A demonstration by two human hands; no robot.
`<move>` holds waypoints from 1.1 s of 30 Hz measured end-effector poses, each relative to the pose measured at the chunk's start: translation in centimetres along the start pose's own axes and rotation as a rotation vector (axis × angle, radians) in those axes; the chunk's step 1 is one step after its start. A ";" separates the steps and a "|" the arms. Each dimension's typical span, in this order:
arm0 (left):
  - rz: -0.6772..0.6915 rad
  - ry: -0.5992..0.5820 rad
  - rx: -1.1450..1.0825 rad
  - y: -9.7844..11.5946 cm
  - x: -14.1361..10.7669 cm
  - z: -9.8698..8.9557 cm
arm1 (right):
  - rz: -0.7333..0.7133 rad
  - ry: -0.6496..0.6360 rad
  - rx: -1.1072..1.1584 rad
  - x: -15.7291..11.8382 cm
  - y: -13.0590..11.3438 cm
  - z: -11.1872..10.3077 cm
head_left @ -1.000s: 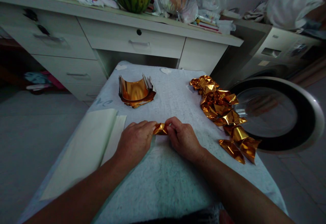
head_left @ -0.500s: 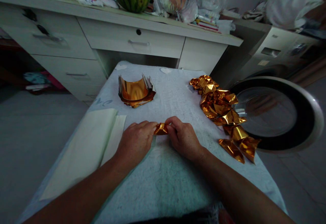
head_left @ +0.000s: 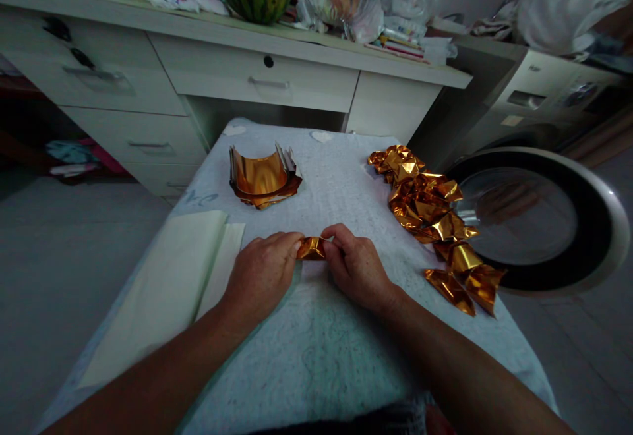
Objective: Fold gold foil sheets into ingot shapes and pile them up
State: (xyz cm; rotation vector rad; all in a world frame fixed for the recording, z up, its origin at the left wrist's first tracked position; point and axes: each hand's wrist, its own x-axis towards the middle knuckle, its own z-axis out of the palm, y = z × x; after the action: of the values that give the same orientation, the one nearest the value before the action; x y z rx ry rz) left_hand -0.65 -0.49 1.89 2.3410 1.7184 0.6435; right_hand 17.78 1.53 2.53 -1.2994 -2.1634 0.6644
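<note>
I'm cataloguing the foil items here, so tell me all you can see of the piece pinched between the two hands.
The small foil piece is shiny, copper-gold and looks like thin metallic sheet. Creases divide it into bright and dark facets, with a lighter raised middle. It lies crosswise above the cloth, one end in the left hand, the other in the right hand. Fingers hide both ends.

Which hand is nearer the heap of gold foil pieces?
Right. The right hand is left of the heap, not touching; the left hand is farther left, beyond the foil piece both hold.
</note>
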 end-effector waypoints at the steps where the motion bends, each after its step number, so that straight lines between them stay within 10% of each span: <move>1: -0.001 -0.001 0.000 0.0 0.0 0.0 | 0.003 0.004 -0.001 0.0 0.0 0.0; 33: 0.018 0.001 0.070 0.1 0.2 -0.3 | 0.016 -0.015 -0.024 -0.2 -0.3 0.0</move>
State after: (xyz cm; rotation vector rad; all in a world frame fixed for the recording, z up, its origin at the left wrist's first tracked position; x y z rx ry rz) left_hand -0.60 -0.39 2.23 2.4054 1.7500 0.5970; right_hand 17.67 1.28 2.66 -1.3293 -2.1816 0.6579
